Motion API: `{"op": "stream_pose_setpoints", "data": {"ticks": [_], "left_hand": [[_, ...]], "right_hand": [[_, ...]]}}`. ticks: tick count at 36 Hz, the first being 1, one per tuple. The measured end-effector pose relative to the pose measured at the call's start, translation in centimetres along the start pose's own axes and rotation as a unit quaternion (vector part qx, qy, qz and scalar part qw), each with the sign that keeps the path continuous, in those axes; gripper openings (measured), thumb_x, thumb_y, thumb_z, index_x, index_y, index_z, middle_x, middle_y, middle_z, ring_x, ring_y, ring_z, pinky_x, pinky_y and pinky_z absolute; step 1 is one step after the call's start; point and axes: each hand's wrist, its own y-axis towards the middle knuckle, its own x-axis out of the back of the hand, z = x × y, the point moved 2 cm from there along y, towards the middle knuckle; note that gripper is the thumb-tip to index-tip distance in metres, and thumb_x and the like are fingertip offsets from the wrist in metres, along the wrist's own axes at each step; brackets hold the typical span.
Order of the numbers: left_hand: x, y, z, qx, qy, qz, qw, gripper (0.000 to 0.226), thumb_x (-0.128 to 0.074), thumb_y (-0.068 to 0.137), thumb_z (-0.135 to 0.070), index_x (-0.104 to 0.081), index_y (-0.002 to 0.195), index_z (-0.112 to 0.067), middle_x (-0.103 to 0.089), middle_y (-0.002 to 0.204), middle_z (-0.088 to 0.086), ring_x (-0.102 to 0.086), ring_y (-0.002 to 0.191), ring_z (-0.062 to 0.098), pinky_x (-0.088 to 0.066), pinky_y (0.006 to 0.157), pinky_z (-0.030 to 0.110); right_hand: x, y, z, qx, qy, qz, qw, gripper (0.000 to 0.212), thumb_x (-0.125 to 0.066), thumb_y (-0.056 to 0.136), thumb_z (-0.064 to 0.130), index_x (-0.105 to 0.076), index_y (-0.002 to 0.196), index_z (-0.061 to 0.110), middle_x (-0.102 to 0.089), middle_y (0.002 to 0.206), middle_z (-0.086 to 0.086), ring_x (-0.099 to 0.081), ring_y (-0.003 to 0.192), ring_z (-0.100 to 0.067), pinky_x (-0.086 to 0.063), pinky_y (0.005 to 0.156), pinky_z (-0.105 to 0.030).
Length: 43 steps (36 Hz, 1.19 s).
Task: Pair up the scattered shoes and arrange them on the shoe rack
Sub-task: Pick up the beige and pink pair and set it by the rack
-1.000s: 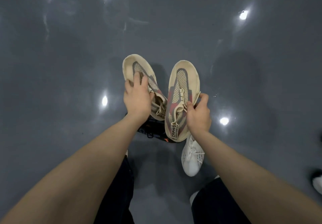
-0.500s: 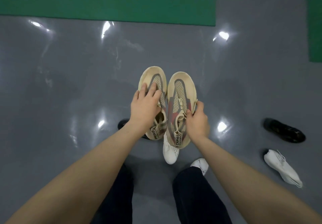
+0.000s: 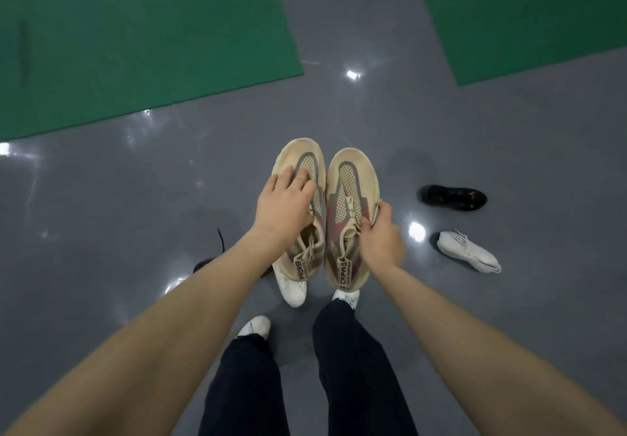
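I hold a matching pair of beige mesh sneakers side by side in the air, toes pointing away from me. My left hand (image 3: 283,203) grips the left beige sneaker (image 3: 301,160) over its top. My right hand (image 3: 381,237) pinches the right beige sneaker (image 3: 351,177) at its outer side by the laces. On the floor below lies a white sneaker (image 3: 291,288), partly hidden by the held pair. Another white sneaker (image 3: 466,250) and a black shoe (image 3: 453,197) lie to the right. No shoe rack is in view.
A dark shoe (image 3: 205,263) with a loose lace peeks out from under my left forearm. Green mats (image 3: 135,35) cover the far floor on the left and on the right (image 3: 522,11). My feet in white shoes (image 3: 255,327) stand on the glossy grey floor (image 3: 101,215).
The view has tilted up and turned, bringing the green mats and the shoes on the right into sight. The two beige sneakers have come together side by side in my hands.
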Motion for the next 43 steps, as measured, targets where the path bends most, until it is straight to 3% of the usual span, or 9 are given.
{"op": "stream_pose_setpoints", "data": {"ticks": [5, 14, 18, 24, 34, 43], "left_hand": [[2.2, -1.3, -3.2, -0.088, 0.056, -0.001, 0.995, 0.053, -0.050, 0.094, -0.034, -0.032, 0.140, -0.015, -0.019, 0.156, 0.006, -0.012, 0.145, 0.028, -0.014, 0.118, 0.040], [6.1, -6.1, -8.7, -0.249, 0.150, -0.019, 0.957, 0.050, -0.052, 0.093, -0.030, -0.035, 0.137, -0.014, -0.026, 0.152, 0.007, -0.018, 0.142, 0.030, -0.019, 0.115, 0.040], [6.9, -8.8, -11.9, -0.295, 0.172, -0.013, 0.940, 0.044, -0.053, 0.092, -0.028, -0.039, 0.133, -0.015, -0.032, 0.148, 0.006, -0.020, 0.141, 0.030, -0.021, 0.114, 0.041], [6.8, -14.3, -17.0, -0.376, 0.203, -0.010, 0.904, 0.044, -0.056, 0.090, -0.025, -0.041, 0.131, -0.015, -0.034, 0.147, 0.008, -0.024, 0.139, 0.031, -0.020, 0.113, 0.042], [5.0, -28.1, -25.6, -0.551, 0.283, -0.053, 0.783, 0.046, -0.055, 0.090, -0.023, -0.041, 0.133, -0.013, -0.036, 0.145, 0.011, -0.026, 0.137, 0.033, -0.018, 0.114, 0.046], [0.5, -44.1, -26.6, -0.660, 0.284, -0.060, 0.693, 0.044, -0.057, 0.087, -0.023, -0.043, 0.129, -0.017, -0.037, 0.143, 0.004, -0.028, 0.136, 0.029, -0.020, 0.111, 0.042]], "right_hand": [[2.8, -3.4, -1.9, -0.053, 0.016, -0.053, 0.997, 0.029, -0.041, 0.098, 0.021, -0.038, 0.126, 0.016, -0.062, 0.108, -0.009, -0.060, 0.093, -0.032, -0.039, 0.067, -0.032], [6.1, -13.3, -4.5, -0.163, 0.111, -0.139, 0.971, 0.021, -0.041, 0.096, 0.022, -0.042, 0.116, 0.015, -0.062, 0.103, -0.008, -0.060, 0.091, -0.031, -0.051, 0.074, -0.041], [7.4, -17.8, -6.2, -0.197, 0.113, -0.159, 0.961, 0.019, -0.040, 0.097, 0.022, -0.042, 0.114, 0.013, -0.062, 0.103, -0.008, -0.058, 0.089, -0.031, -0.038, 0.066, -0.033], [8.8, -25.4, -9.7, -0.284, 0.114, -0.188, 0.933, 0.019, -0.040, 0.097, 0.023, -0.043, 0.111, 0.009, -0.062, 0.102, -0.014, -0.060, 0.092, -0.036, -0.038, 0.066, -0.034], [8.7, -42.0, -16.3, -0.400, 0.167, -0.267, 0.861, 0.019, -0.040, 0.098, 0.022, -0.044, 0.111, 0.009, -0.063, 0.103, -0.014, -0.060, 0.094, -0.035, -0.039, 0.067, -0.034], [2.8, -60.0, -19.7, -0.477, 0.232, -0.336, 0.778, 0.021, -0.040, 0.098, 0.022, -0.044, 0.114, 0.008, -0.063, 0.102, -0.012, -0.060, 0.091, -0.034, -0.041, 0.068, -0.034]]}}
